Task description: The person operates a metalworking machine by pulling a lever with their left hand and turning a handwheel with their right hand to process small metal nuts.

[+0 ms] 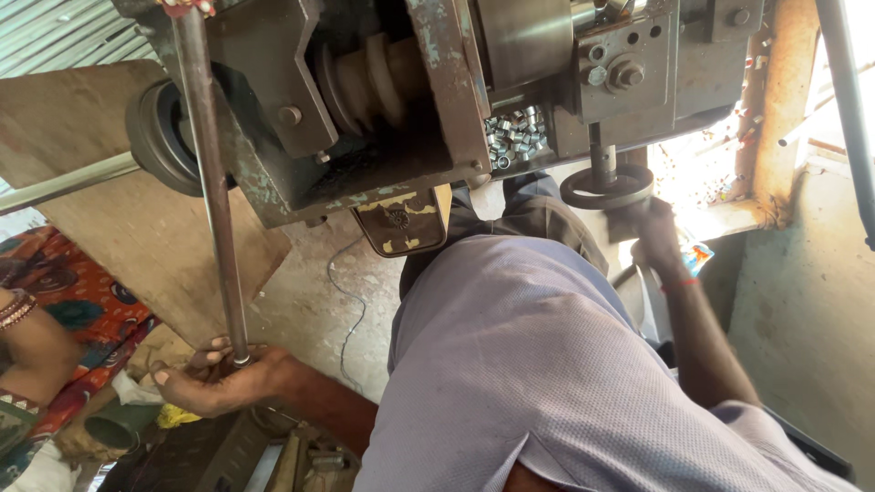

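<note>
Two hands are at work on one old machine (437,100). The left hand (214,378) has its grip curled around the lower end of a long steel rod (211,182), fingers pinching it where it ends low by the floor. The right hand (654,239) reaches up to a dark round handwheel (606,187) beneath the machine's body, but motion blur hides whether its grip is wrapped on the rim or only touching it. Doing this well likely means keeping the rod steady and in line while the wheel is turned slowly. A tray of small shiny metal rings (518,137) sits inside the frame. Another person's arm with bangles (23,319) is cut off at the left edge.
</note>
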Motion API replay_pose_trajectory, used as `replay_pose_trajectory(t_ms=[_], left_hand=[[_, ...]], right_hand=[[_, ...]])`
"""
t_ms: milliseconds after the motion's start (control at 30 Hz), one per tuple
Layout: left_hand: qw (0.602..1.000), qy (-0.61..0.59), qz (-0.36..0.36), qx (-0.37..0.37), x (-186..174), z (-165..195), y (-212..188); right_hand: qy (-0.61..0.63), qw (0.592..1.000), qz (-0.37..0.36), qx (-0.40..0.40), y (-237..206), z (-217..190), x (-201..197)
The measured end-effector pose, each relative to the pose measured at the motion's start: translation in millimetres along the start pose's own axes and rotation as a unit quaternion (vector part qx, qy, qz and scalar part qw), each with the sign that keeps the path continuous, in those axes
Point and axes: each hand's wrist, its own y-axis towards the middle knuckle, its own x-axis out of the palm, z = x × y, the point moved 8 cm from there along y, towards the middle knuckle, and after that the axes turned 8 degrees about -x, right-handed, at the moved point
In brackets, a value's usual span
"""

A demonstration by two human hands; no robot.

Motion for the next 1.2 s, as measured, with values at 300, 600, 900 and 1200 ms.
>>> replay_pose_trajectory(t_ms=[300,600,900,1200], left_hand=[[0.999,-0.003,0.015,0.043,2,12,0],[0.963,-0.122,0.09,-0.223,0,-8,6],[0.937,-0.202,0.124,-0.257,0,-7,7],[0.966,-0.167,0.075,-0.181,-6,-26,6]], right_hand=[[-0.064,0.994,0.003,-0.088,-5,4,37],[0.133,0.95,0.229,-0.167,-20,-2,-13],[0.054,0.95,0.291,-0.1,-23,2,-35],[-0.26,0.93,0.043,-0.257,1,-40,53]])
